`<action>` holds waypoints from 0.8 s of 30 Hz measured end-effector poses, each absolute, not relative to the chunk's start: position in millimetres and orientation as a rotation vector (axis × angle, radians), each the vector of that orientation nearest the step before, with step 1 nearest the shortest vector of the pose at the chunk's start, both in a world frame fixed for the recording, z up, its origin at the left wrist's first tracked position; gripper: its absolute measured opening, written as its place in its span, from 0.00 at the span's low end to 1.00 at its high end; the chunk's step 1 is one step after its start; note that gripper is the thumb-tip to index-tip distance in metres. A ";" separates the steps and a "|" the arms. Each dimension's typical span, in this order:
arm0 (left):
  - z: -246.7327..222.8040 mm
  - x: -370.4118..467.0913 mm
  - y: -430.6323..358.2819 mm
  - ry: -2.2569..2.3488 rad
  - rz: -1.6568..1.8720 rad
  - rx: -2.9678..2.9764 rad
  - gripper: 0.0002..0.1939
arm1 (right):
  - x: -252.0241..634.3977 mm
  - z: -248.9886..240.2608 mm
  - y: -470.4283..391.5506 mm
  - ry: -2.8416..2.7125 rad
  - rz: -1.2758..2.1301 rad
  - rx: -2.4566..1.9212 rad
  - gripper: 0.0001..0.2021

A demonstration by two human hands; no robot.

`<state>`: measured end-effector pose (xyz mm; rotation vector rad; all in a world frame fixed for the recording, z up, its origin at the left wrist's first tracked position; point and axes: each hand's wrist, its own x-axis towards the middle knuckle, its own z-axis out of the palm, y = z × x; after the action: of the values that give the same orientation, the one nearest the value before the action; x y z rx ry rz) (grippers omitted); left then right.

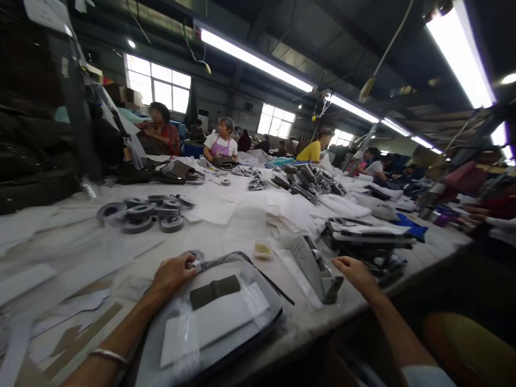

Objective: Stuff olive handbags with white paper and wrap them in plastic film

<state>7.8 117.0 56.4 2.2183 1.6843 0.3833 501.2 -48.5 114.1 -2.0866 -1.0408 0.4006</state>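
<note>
My left hand point(175, 276) is closed on the end of a grey strap point(217, 262), at the upper left of a flat grey bag point(226, 344). On the bag lie a dark folded piece point(215, 291) and white sheets under clear plastic. My right hand point(355, 273) is at the right, its fingers close together beside a grey upright holder point(316, 269) with dark items in it; whether it grips anything is too small to tell. A small tub point(263, 249) with yellowish contents sits between the hands, beyond the bag.
Rolled grey straps point(147, 212) lie at the back left. Stacked dark bags point(371, 242) are at the right, and a pile of grey pieces point(310, 180) is farther back. Paper scraps point(80, 322) cover the left. Several people sit or stand around the table point(318, 320).
</note>
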 end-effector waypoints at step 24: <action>55.6 6.1 122.1 1.680 0.482 2.122 0.15 | 496.3 46.8 -115.4 -0.857 0.368 -1.953 0.18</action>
<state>6.1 122.1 55.6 2.1222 1.6801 0.4820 496.3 -115.4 46.8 -1.9534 -0.8568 0.3679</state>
